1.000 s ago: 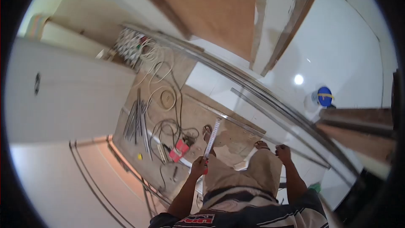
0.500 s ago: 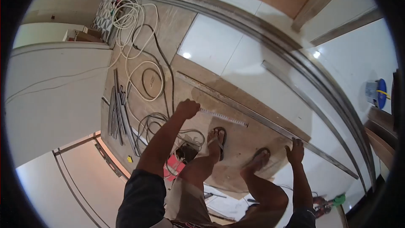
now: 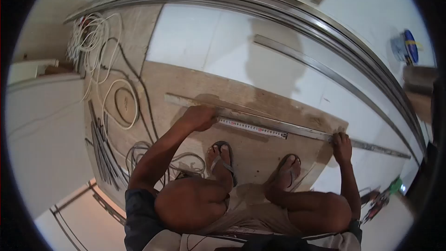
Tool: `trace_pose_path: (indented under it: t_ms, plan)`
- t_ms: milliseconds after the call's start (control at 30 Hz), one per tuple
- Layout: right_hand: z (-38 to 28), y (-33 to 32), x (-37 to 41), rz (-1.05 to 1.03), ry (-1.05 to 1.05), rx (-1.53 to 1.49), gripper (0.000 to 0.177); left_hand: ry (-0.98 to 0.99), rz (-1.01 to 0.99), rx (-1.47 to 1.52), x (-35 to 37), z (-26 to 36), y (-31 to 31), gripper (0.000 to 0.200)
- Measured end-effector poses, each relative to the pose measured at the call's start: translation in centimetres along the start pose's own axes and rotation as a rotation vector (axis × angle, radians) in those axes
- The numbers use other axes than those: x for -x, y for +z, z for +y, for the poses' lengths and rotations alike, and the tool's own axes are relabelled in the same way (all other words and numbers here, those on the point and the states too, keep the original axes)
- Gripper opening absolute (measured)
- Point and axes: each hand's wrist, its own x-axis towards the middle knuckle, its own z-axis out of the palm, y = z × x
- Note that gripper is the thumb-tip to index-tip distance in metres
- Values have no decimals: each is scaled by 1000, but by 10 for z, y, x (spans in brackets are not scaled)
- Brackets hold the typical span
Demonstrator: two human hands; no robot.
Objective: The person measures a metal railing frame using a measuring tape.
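My left hand [image 3: 200,118] is closed round a tape measure, whose body is hidden in the fist. Its white marked blade [image 3: 253,128] sticks out to the right, roughly along the near side of a long, thin metal bar [image 3: 288,124]. The left fist overlaps this bar in the view. Farther right, my right hand [image 3: 342,146] has its fingers curled over the same bar, where it crosses from the brown board [image 3: 251,158] onto the white floor. Both sandalled feet stand on the board below the blade.
Long metal profiles [image 3: 297,16] arc across the far side, with a shorter metal strip [image 3: 306,60] before them. Coiled cables [image 3: 118,88] and a pile of thin metal strips [image 3: 104,153] lie left. A blue-lidded bucket [image 3: 404,47] stands far right; a green-ended tool [image 3: 388,193] lies lower right.
The view has dipped closer to the floor. My left hand has brought the tape up against the metal bar, and my right hand's fingers have curled over it.
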Motion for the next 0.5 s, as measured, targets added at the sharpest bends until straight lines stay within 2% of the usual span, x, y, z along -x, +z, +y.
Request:
trace_pose_path:
  t_ms: [100, 167, 200, 233, 267, 300, 333, 367, 433, 500]
  plan:
    - [34, 1, 35, -117, 155, 128, 43, 48, -82, -52, -10, 31, 4, 32]
    - [14, -15, 36, -97, 245, 156, 46, 101, -170, -49, -16, 54, 14, 34]
    - [-26, -43, 24, -30, 346, -174, 48, 112, -150, -34, -19, 63, 20, 34]
    - [-44, -41, 22, 98, 182, -431, 52, 116, -126, -13, -23, 71, 26, 35]
    - [-77, -46, 18, -30, 309, -781, 54, 148, -137, -16, -28, 78, 33, 35]
    - [-100, -40, 18, -71, 213, -915, 57, 122, -130, 42, -32, 82, 38, 35]
    - [-135, -53, 14, 32, 70, -808, 49, 85, -122, 102, -33, 83, 42, 35]
    - [-148, -47, 13, 33, 70, -807, 49, 86, -121, 102, -33, 84, 42, 35]
    - [-166, -24, 8, -32, 127, -363, 43, 118, -198, 44, -29, 85, 39, 36]
    - [-159, -9, 17, 4, 138, -301, 37, 107, -225, 71, -27, 80, 48, 37]
